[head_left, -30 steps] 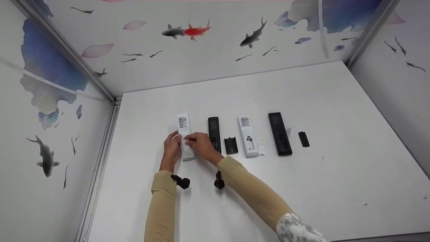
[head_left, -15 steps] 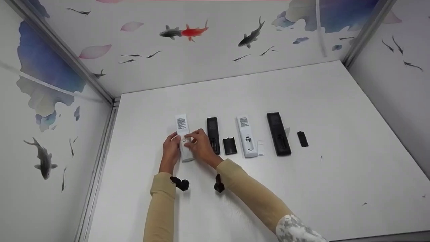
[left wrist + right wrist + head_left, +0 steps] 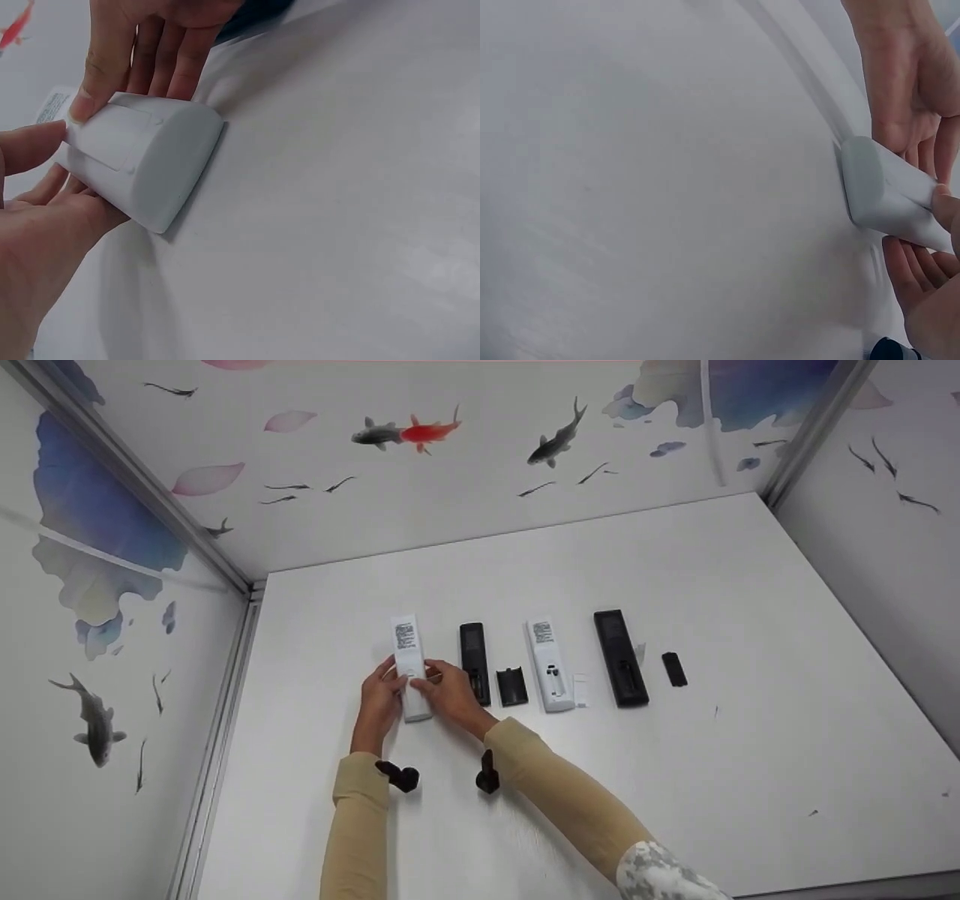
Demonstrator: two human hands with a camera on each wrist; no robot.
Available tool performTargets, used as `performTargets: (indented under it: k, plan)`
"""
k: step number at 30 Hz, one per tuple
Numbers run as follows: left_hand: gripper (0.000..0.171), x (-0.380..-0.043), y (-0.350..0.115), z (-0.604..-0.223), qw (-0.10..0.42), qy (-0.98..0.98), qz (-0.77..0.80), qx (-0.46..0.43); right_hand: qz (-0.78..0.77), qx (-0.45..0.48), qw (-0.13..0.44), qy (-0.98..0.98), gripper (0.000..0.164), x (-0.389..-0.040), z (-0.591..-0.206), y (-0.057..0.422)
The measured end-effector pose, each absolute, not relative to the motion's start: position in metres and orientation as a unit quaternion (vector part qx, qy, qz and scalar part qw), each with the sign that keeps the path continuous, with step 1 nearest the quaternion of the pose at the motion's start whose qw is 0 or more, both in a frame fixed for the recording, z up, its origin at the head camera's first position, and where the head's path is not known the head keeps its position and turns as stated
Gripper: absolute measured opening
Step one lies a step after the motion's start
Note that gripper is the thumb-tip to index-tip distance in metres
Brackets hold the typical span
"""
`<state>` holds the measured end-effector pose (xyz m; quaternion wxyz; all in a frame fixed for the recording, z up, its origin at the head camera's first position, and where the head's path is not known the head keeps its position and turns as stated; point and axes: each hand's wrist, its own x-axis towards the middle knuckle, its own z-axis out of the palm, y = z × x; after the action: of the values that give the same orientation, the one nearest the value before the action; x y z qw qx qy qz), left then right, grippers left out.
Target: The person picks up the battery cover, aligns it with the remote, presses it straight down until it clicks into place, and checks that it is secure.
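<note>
A white remote control (image 3: 409, 651) lies back side up, printed label toward the far end, between both hands. My left hand (image 3: 380, 699) holds it along its left side, its thumb near the top of the battery cover. My right hand (image 3: 453, 694) grips it from the right. In the left wrist view, the right thumb (image 3: 84, 103) presses on the battery cover (image 3: 112, 135), which sits in the remote's back. The remote's rounded near end (image 3: 864, 180) shows close to the tabletop in the right wrist view. Fingers hide parts of both sides.
To the right stand a black remote (image 3: 474, 649) with a loose black cover (image 3: 512, 687), a white remote (image 3: 549, 660) with its battery slot exposed and a white cover (image 3: 581, 690), and a larger black remote (image 3: 619, 656) with a small black cover (image 3: 674, 669). Patterned walls (image 3: 480, 495) enclose the table.
The right hand has slid slightly nearer along the remote, and its thumb now presses on the cover. The left thumb has come onto the remote's back. The camera view shifts slightly.
</note>
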<state>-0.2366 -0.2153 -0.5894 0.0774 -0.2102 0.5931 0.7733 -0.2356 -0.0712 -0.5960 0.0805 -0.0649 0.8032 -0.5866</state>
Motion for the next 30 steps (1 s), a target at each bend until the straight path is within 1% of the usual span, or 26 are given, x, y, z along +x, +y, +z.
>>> performTargets:
  k: [7,15,21,30]
  plan:
    - [0.058,-0.2357,-0.2145,-0.5894,0.074,0.608,0.762,-0.213,-0.580,-0.073,0.092,0.806,0.047,-0.2359,-0.5968,-0.0696]
    - [0.058,-0.2342,-0.2156,-0.5875,0.068,0.601,0.767,-0.216,-0.590,-0.095,0.120,0.793,0.054,-0.2336,-0.5995,-0.0666]
    - [0.057,-0.2330,-0.2165,-0.5893,0.068,0.603,0.764,-0.218,-0.600,-0.100,0.120,0.785,0.052,-0.2330,-0.6002,-0.0667]
    - [0.054,-0.2324,-0.2178,-0.5889,0.056,0.600,0.766,-0.224,-0.597,-0.112,0.104,0.787,0.050,-0.2313,-0.5962,-0.0673]
